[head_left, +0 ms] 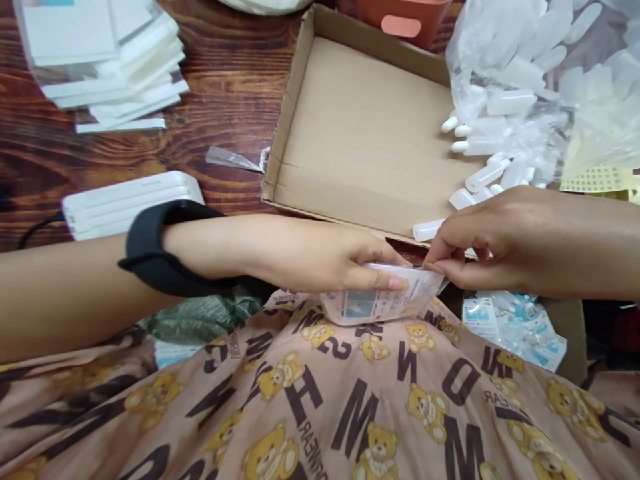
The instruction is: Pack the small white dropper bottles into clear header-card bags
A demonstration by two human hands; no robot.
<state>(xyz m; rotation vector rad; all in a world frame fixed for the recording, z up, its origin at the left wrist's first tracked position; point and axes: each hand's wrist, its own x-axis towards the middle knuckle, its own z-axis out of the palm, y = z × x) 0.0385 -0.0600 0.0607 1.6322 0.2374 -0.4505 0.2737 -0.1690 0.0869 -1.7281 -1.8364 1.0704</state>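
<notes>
My left hand (330, 257) grips a small printed plastic packet (380, 300) from above, fingers closed along its top edge. A black band circles that wrist. My right hand (480, 247) pinches the packet's upper right corner between thumb and fingers. The packet is held over my lap, just in front of the shallow cardboard box (350, 193). Several small white plastic vials (480, 177) lie in the box's right side, one close to my right fingers.
A clear bag of more white vials (545, 73) spills over the box at the right. Stacks of white packets (105, 60) and a white block (130, 203) sit on the wooden table at left. More printed packets (515, 327) lie below my right hand. A salmon bin (400, 20) stands behind.
</notes>
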